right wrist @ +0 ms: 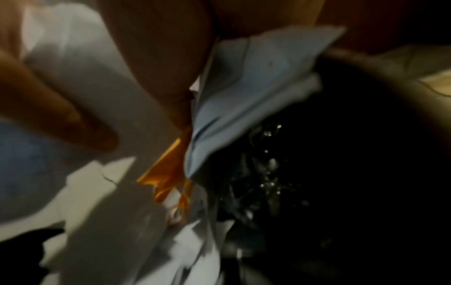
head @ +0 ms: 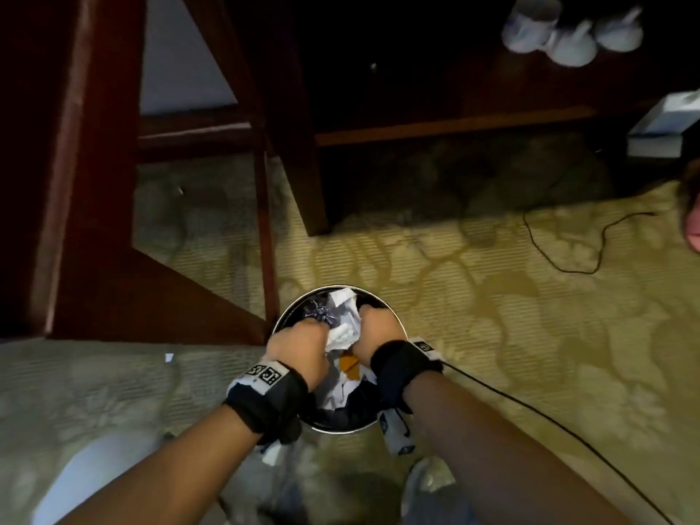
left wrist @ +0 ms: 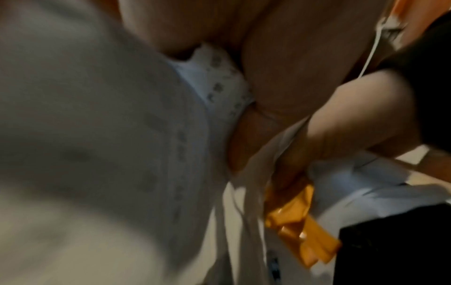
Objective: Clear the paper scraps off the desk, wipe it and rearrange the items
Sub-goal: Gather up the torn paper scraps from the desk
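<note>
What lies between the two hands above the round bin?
In the head view, crumpled white paper scraps and one orange scrap lie between the left hand and the right hand, over the bin. Both hands grip the paper.

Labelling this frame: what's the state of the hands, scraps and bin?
waste bin: upright on the carpet, open-topped.
paper scraps: crumpled, bunched at the waste bin's mouth.
left hand: grips the paper scraps.
right hand: grips the paper scraps.
stray scrap: on the carpet, outside the waste bin.
</note>
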